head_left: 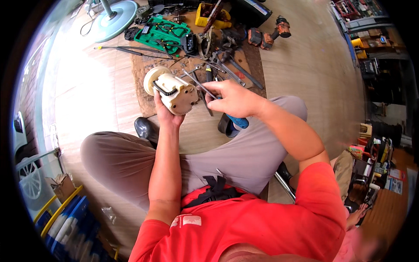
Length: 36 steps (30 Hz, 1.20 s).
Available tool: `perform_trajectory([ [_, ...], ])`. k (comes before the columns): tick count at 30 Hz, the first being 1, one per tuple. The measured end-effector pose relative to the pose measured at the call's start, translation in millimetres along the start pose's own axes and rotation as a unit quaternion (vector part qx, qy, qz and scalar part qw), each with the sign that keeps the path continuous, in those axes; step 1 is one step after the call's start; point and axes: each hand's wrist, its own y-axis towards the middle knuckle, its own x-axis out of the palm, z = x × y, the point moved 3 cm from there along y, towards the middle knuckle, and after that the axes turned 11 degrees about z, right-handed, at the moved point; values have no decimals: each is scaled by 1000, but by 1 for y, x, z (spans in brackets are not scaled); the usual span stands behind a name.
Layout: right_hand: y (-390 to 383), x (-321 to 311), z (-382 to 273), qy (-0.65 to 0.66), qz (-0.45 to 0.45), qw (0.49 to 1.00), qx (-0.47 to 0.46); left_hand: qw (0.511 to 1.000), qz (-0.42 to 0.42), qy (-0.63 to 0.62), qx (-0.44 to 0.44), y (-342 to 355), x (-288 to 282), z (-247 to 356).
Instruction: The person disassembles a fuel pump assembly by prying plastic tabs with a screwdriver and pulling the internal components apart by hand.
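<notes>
A cream plastic fuel pump module [174,97] with a round flange at one end and a short black corrugated hose on its side sits in my left hand [168,114]. The fingers wrap around it from below, partly hidden behind the body. My right hand [235,99] is closed around a screwdriver [238,122] with a blue handle. Its long metal shaft points up and to the left, with the tip beside the module and apart from it. Both hands are above the floor, in front of my bent knees.
Beneath lies a stained cardboard sheet [142,89] with scattered hand tools. Beyond are a green tool case [152,35], a yellow bin [203,16] and orange-black power tools [281,28]. A pale round fan base [115,19] stands far left. Another person's hand [358,214] shows lower right.
</notes>
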Motion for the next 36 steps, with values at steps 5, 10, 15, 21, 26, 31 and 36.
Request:
perform_trajectory([
  [5,-5,6,-5,43,-57,997,43,1000,-22,-8,-15,-2,5,-3],
  [10,-9,-7,-19,20,-75,993,92,999,-27,-25,-4,-7,6,1],
  [15,-12,-5,1,-96,17,986,-134,999,-31,-22,-4,-9,12,-1],
  [21,-15,-10,-19,-76,-102,990,62,1000,-6,-25,2,-7,11,-1],
  [26,-13,-3,0,-146,-34,987,-54,1000,1,-23,-3,-6,10,-2],
  [31,-12,9,5,-160,-2,987,-31,999,25,-34,23,-7,11,-1],
  [36,-11,23,9,-180,28,983,19,994,31,-23,98,-2,10,0],
])
